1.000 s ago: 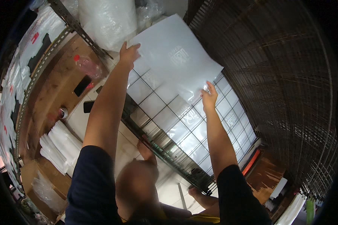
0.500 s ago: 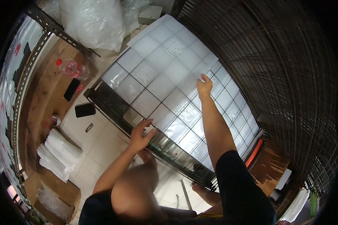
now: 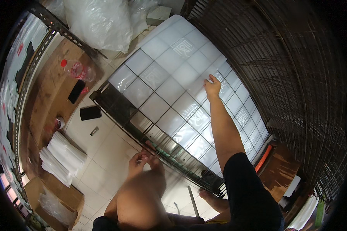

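Wire grid panel point(image 3: 181, 104): long axis runs upper-left to lower-right, over white sheets point(image 3: 173, 50).
My right hand point(image 3: 212, 85): open, flat on grid.
My left hand point(image 3: 140, 159): fingers curled at panel's near edge.
Around: phones point(image 3: 90, 112), bottle point(image 3: 75, 69).

white sheet point(image 3: 169, 73) | flat on wire-grid rack point(image 3: 142, 127) | printed squares

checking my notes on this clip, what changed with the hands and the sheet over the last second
The left hand let go of the white sheet's far edge and came down to the near rim of the black wire grid frame. The large white printed plastic sheet now lies flat on the grid. The right hand stays pressed on the sheet.
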### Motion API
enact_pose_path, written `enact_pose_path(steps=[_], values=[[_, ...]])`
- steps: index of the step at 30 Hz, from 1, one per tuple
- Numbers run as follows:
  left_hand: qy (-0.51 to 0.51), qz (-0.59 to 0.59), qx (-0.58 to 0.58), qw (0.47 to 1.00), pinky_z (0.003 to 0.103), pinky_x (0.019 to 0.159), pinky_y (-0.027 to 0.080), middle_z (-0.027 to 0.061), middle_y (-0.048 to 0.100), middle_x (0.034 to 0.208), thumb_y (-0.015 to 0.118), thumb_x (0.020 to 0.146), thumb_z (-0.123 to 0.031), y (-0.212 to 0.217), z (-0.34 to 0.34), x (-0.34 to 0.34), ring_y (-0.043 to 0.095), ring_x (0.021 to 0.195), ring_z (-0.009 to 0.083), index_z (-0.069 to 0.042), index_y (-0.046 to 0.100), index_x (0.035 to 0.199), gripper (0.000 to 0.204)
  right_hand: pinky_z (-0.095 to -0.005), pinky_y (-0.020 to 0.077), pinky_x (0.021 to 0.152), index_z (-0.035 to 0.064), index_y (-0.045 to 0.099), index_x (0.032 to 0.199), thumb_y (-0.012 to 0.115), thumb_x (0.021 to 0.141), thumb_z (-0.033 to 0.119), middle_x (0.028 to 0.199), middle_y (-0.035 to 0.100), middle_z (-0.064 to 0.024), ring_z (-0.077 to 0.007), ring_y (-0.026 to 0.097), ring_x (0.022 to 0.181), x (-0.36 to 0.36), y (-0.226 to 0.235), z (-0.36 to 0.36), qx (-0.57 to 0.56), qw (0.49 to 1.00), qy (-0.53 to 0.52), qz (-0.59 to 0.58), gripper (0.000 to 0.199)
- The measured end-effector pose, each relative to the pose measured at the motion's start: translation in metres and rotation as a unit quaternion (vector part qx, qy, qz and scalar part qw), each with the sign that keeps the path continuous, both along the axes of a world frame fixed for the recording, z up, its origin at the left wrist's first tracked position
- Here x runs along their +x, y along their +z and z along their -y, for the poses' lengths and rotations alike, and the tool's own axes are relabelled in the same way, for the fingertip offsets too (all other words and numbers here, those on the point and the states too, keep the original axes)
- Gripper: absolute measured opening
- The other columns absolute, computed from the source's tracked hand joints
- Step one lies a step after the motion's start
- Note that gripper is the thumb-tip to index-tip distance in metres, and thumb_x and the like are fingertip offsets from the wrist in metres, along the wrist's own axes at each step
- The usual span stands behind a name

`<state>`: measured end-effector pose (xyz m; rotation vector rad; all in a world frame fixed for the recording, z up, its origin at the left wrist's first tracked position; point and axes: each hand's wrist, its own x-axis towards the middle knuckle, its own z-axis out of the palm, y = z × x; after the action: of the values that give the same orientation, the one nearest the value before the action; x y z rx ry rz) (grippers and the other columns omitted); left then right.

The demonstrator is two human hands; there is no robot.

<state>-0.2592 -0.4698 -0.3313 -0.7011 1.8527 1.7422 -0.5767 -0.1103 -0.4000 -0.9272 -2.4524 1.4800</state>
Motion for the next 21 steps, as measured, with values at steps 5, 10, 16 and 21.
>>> enact_pose_path(steps=[5,10,16,21], values=[[0.001,-0.022,-0.008,1.0,0.028,0.071,0.047,0.0067,0.062,0.089,0.064,0.08,-0.019,0.0,0.004,0.004,0.058,0.085,0.0134,-0.002,0.06,0.106,0.031,-0.0326,0.046,0.07,0.0012,0.059,0.106,0.066,0.074,0.01,0.093,0.059,-0.0133,-0.0223,0.057,0.079,0.048,0.025,0.018,0.219,0.971,0.036,-0.09,0.035],[0.048,0.018,-0.013,0.999,0.029,0.071,0.047,0.0068,0.062,0.09,0.064,0.081,-0.027,0.0,0.009,0.008,0.058,0.085,0.0152,-0.004,0.06,0.106,0.034,-0.0273,0.046,0.065,0.0014,0.061,0.102,0.064,0.076,0.006,0.085,0.062,-0.0098,-0.0156,0.058,0.072,0.182,0.068,0.05,0.134,0.978,0.086,-0.138,0.027],[0.052,-0.035,0.033,0.997,0.029,0.073,0.045,0.0059,0.058,0.103,0.063,0.083,-0.03,0.06,0.031,-0.016,0.056,0.092,0.0157,-0.006,0.055,0.114,0.04,-0.0247,0.0459,0.057,0.0054,0.057,0.111,0.061,0.08,0.006,0.075,0.061,-0.0061,-0.0116,0.058,0.066,0.355,0.151,0.01,0.122,0.988,0.098,-0.005,0.031],[0.008,-0.144,0.039,0.989,0.027,0.075,0.043,0.0034,0.056,0.107,0.059,0.086,-0.028,0.182,0.017,-0.039,0.055,0.093,0.0142,-0.007,0.053,0.117,0.038,-0.0316,0.0482,0.059,0.0067,0.058,0.11,0.061,0.078,0.009,0.076,0.063,-0.0102,-0.0208,0.062,0.065,0.467,0.24,-0.068,0.21,0.977,-0.026,-0.02,0.033]])
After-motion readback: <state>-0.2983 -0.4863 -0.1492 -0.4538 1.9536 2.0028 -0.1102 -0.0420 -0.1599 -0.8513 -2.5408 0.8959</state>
